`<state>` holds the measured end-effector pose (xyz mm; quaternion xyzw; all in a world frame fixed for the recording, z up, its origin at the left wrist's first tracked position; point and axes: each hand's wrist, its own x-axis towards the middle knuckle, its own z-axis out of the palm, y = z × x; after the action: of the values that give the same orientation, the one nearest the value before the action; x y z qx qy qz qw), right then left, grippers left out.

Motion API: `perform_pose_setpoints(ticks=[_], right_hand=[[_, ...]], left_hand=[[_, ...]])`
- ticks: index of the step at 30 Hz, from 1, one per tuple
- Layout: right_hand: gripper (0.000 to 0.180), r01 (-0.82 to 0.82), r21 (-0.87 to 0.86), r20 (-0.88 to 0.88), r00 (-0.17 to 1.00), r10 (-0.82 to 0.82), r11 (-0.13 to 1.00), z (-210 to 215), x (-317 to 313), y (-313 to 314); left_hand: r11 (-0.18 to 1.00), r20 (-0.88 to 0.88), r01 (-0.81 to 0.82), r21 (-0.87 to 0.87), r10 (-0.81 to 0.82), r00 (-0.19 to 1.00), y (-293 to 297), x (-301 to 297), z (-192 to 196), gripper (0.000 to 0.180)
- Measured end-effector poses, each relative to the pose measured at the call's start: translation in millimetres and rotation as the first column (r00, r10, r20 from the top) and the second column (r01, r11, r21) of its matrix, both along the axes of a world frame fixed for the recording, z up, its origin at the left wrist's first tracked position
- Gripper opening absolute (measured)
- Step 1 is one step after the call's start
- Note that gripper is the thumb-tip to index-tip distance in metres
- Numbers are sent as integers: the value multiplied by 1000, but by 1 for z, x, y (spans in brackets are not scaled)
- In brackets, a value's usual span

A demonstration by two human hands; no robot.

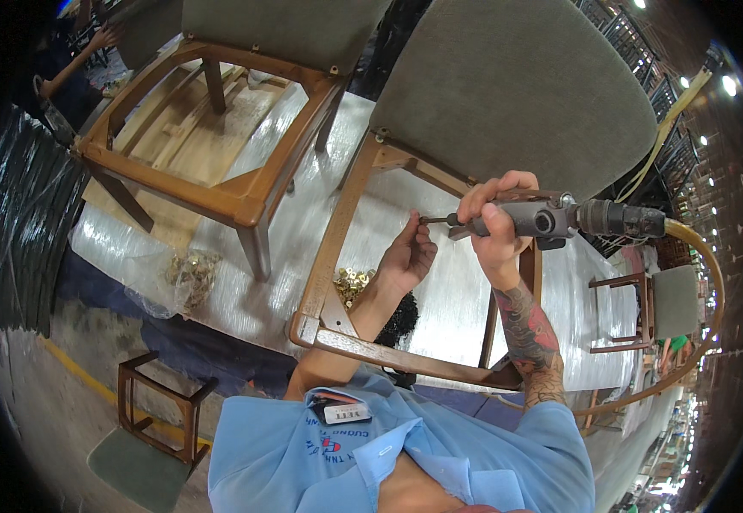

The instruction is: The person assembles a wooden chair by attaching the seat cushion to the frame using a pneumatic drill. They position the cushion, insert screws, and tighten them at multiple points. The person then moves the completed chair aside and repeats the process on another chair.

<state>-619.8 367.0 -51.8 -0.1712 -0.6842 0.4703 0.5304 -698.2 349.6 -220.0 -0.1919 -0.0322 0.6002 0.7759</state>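
Tabletop, pale, across centre. Chair, grey back, bare seat frame, centre to upper right; second chair, upper left. Driver, right of centre, gripped by right hand; bit points left. Left hand, centre: fingertips pinched at bit's tip, anything held too small to tell. Loose fasteners below.
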Motion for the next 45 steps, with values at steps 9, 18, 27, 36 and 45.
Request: perform_pose_setpoints(ticks=[9,18,27,36,45], right_hand=[[34,62,212,-46,998,-53,975,9,26,11],[23,509,249,-123,860,-494,824,28,50,71],[27,554,75,-160,827,-539,829,10,49,105],[27,574,39,-118,815,-567,818,19,47,104],[22,554,142,11,828,-561,820,10,41,122]], left_hand=[[955,-50,72,286,-60,997,-11,15,26,38],[973,-913,202,-110,-179,366,-26,31,-98,30],[946,-958,153,-285,-277,-71,-47,44,-194,23],[952,-957,121,-282,-287,29,-36,43,-189,21],[914,-922,147,-379,-386,23,-41,46,-185,20]])
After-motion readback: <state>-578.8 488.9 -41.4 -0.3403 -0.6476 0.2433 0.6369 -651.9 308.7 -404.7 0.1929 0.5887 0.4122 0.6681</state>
